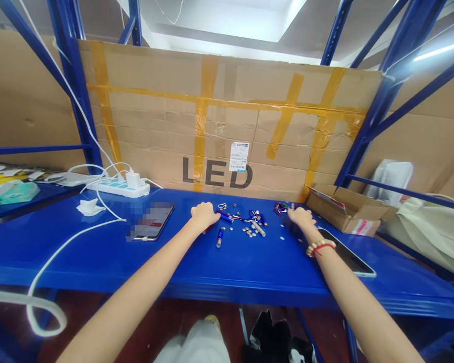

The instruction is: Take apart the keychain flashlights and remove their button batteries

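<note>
My left hand (205, 216) is closed in a fist over the table, left of the loose parts. A small blue metal tube (226, 217) sticks out at its thumb side. Something red shows just under this hand. In front of it lies another blue tube with a silver end (220, 237). Several small round metal discs (249, 232) and a silver cylinder (259, 229) are scattered in the middle. My right hand (301, 217) has its fingers curled beside a small pile of red and blue pieces (280, 208); what they hold is hidden.
A phone (161, 222) lies on the left of the blue table (196, 272), near a white power strip (123, 186) with cables and crumpled tissue (90, 207). A tablet (348, 254) lies under my right forearm. An open cardboard box (348, 209) stands behind it. Cardboard (155, 126) backs the table.
</note>
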Demonstrator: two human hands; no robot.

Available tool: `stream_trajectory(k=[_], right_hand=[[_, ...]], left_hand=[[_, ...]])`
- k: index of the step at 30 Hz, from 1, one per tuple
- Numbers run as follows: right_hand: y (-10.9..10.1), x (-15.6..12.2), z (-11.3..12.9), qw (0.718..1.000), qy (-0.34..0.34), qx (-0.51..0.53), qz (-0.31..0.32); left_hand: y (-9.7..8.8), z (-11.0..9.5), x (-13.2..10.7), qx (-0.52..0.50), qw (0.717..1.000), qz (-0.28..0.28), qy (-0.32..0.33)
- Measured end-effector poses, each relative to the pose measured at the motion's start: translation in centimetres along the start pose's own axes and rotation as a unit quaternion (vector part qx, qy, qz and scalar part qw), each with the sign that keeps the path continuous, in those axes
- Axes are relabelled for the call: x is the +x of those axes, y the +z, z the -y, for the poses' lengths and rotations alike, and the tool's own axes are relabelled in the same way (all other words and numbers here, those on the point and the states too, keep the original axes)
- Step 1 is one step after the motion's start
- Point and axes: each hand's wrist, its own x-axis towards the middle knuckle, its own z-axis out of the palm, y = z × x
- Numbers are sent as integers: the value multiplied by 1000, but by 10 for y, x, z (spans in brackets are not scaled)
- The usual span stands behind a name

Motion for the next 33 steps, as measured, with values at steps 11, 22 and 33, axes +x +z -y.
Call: stream_trajectory(k=[11,22,33], right_hand=[[-2,-46,30,867,-482,112,54],[17,-94,52,709,-666,129,196],[13,-95,53,704,-678,97,187]], left_hand=[[-11,2,-1,-119,990,67,31],[-31,7,-3,-58,986,150,30],[-11,-9,0,-346,932,42,96]])
